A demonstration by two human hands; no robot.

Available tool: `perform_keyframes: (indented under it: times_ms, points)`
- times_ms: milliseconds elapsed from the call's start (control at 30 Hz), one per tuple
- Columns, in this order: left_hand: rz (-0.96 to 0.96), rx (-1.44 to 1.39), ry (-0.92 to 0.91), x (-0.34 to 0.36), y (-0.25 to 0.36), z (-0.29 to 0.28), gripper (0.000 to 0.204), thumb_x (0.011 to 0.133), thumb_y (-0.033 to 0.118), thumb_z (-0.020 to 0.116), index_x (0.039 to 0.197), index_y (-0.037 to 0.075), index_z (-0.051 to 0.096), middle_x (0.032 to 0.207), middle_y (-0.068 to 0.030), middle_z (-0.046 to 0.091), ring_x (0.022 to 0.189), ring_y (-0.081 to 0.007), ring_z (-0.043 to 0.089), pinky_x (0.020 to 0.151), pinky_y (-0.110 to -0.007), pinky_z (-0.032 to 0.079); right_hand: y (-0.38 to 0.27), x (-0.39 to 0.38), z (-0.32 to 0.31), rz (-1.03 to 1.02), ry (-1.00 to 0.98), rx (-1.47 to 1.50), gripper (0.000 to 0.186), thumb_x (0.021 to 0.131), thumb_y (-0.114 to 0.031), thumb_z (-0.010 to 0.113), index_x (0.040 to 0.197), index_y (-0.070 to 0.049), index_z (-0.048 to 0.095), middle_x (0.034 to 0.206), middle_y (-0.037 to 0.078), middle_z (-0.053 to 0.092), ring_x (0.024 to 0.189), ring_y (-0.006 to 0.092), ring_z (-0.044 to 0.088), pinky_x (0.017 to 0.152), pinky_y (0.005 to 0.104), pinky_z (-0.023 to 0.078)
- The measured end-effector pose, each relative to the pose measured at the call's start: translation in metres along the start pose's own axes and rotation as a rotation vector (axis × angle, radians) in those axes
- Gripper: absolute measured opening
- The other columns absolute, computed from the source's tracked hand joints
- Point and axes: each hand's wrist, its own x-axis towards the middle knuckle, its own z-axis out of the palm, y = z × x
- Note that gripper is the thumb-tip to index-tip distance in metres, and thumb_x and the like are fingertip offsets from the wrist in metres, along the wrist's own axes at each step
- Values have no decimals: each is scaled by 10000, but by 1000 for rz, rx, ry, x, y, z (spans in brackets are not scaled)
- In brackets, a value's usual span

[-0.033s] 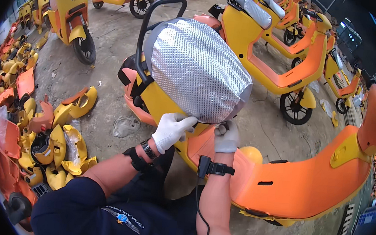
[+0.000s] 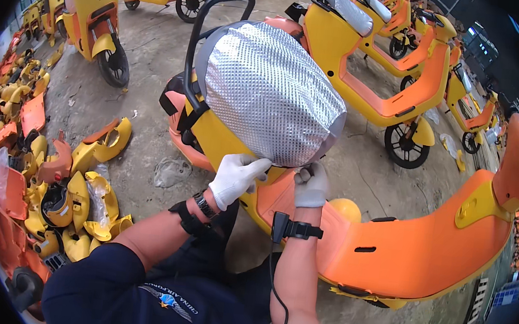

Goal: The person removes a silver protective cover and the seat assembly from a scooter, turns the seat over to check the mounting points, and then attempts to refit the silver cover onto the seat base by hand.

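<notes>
A silver quilted cover with a grey edge lies over the seat of the yellow and orange scooter before me, beside its black rear grab rail. My white-gloved left hand pinches the cover's lower edge with thumb and forefinger. My gloved right hand is closed at the same edge, a little to the right, fingers curled under the cover. Straps and watch-like bands circle my wrists, and a cable runs down my right forearm.
A pile of loose yellow and orange body panels covers the ground at the left. Other scooters stand on the concrete floor behind and to the right, some with silver covers, and another stands at the upper left.
The whole scene sits very slightly higher and further left in the picture. Both hands remain at the cover's edge.
</notes>
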Motion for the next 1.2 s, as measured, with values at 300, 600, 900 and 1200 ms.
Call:
perform_keyframes:
  times_ms: [300,600,900,1200]
  points:
    - [-24,-4,15,-1,-2,16,305,831,238,702,756,-56,671,639,-83,652,449,-100,538,438,-233,415,-17,-27,11,-154,-44,-544,145,897,-96,578,1008,-5,555,740,41,593,505,90,520,463,240,434]
    - [70,-122,174,-5,6,5,231,834,159,711,828,-70,681,688,-85,665,475,-94,540,454,-217,415,13,-80,25,-191,-92,-714,203,895,-141,612,998,32,589,725,52,613,513,86,537,472,235,451]
    - [74,-286,248,5,-9,16,124,817,85,645,769,-29,631,662,-85,634,479,-119,539,445,-226,426,18,-90,45,-64,-123,-583,257,932,-226,602,887,26,627,621,43,595,446,91,488,440,243,398]
    - [108,-341,274,2,-4,16,112,767,54,616,689,-16,578,584,-68,566,449,-120,497,413,-237,397,40,-81,54,42,-85,-390,248,927,-231,619,806,-15,621,611,28,576,411,89,439,402,230,323]
